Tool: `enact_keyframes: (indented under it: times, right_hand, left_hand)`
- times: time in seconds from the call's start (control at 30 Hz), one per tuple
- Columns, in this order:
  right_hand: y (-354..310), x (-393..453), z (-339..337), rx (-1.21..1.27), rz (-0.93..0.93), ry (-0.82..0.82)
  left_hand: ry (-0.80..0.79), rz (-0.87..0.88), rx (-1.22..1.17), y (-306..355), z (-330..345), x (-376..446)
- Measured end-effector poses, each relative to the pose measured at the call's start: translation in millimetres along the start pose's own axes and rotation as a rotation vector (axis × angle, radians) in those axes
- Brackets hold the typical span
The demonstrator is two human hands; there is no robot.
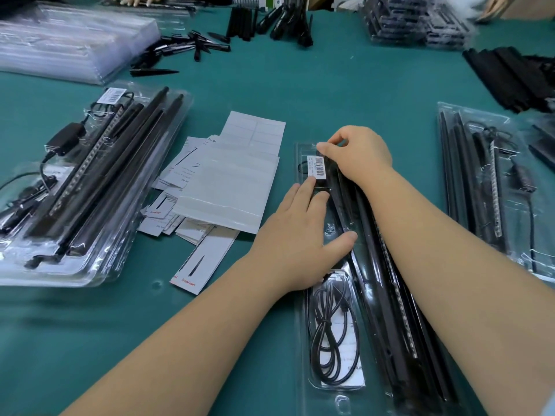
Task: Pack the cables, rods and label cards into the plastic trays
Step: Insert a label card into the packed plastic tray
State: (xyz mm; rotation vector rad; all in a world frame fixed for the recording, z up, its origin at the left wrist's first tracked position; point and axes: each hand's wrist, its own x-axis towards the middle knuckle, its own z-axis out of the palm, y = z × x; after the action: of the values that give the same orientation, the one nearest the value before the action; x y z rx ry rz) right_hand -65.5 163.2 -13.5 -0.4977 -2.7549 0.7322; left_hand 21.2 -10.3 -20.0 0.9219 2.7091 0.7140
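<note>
Tray (301, 151) steadied under left hand (295, 238), fingers flat, pressing barcode label (316, 166). Rod ends (332, 172) pinched by right hand (359, 153), probably for seating. Cable (332, 331) already packed below left wrist.

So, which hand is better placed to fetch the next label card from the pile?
Probably left. The left hand rests flat on the tray beside the card pile, free. The right hand pinches the tray's far end.
</note>
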Motion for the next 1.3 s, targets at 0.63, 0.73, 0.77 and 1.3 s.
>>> enact_keyframes:
  times: [0.63, 0.73, 0.77, 1.3]
  right_hand:
    - [43, -175, -70, 0.526, 0.381, -0.038]
    - [41, -188, -79, 0.782, 0.429, -0.076]
    - [39, -188, -81, 0.901, 0.454, -0.058]
    - [29, -209, -53, 0.985, 0.402, -0.166]
  left_hand:
    - [0.067, 0.027, -0.044, -4, -1, -1]
    - [0.141, 0.031, -0.123, -3, -1, -4]
    - [0.166, 0.031, -0.152, -3, -1, -5]
    - [0.699, 0.097, -0.027, -17, -68, -51]
